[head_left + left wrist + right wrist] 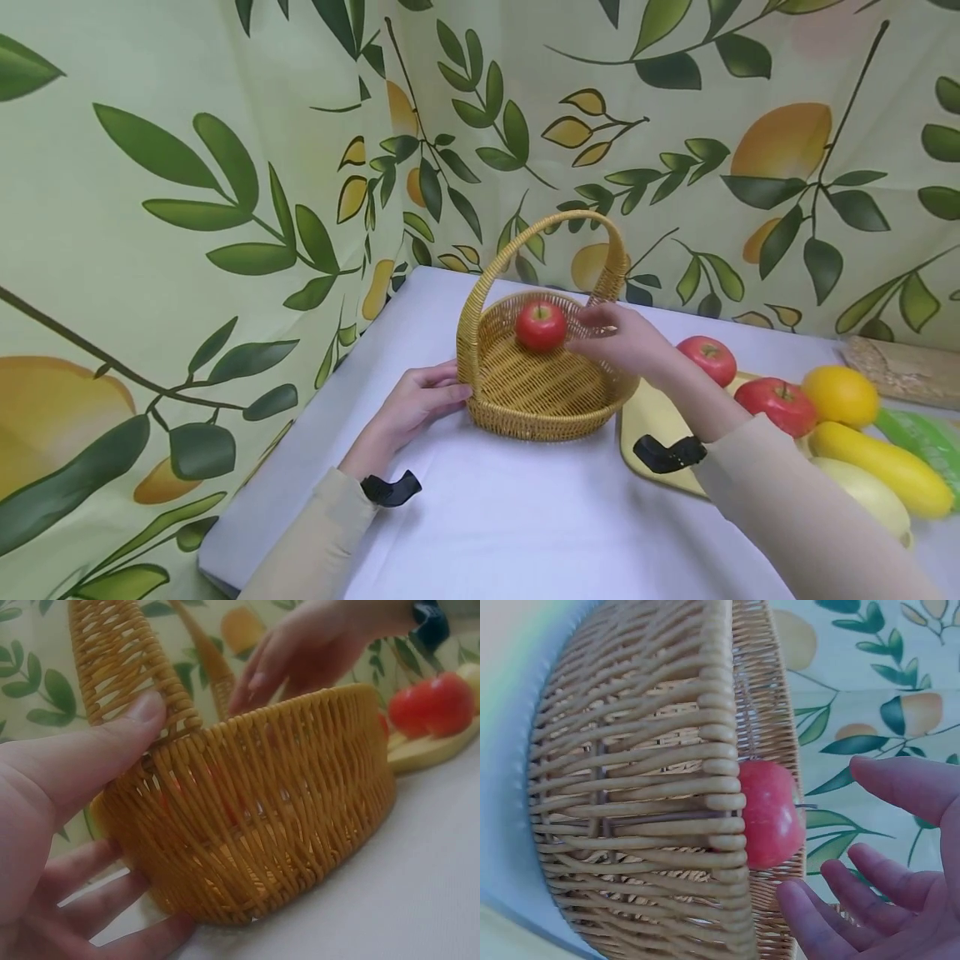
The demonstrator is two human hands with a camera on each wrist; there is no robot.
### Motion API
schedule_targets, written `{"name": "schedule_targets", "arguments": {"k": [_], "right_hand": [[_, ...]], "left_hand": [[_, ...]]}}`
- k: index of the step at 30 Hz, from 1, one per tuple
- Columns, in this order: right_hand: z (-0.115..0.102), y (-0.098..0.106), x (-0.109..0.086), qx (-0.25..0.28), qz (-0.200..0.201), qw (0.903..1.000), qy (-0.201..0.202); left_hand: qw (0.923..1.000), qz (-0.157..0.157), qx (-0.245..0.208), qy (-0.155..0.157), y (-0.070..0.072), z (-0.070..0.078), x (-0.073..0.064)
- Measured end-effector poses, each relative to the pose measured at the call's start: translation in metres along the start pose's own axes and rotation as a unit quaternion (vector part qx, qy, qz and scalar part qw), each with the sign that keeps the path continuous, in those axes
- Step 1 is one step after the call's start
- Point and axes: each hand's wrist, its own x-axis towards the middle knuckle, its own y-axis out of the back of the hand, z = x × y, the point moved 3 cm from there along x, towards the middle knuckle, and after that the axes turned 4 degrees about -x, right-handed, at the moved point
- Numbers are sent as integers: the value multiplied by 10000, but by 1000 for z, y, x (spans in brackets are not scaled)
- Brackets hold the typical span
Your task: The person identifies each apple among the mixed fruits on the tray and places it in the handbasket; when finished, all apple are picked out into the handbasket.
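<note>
Head view: one red apple (542,327), stem uppermost, lying inside a wicker basket (543,423) toward its far side, with the right hand (621,337) just beside it, fingers loosely parted and holding nothing. Left wrist view: the left hand (37,799) grips the basket's near side, thumb at the foot of the handle (131,660); woven, probably light and fairly stiff, best lifted by that handle. Right wrist view: apple apart from the fingers, glossy, likely firm and slightly slippery, best cupped round its sides.
</note>
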Motion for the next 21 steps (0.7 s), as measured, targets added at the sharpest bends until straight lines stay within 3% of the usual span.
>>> {"name": "schedule_targets", "arguments": {"k": [10, 21], "right_hand": [[14, 14, -36, 486, 106, 9987, -83], [27, 14, -59, 208, 283, 9992, -210]], "left_hand": [[9999, -113, -109, -66, 0, -3, 2], [9997, -128, -169, -81, 1, -3, 2]]}}
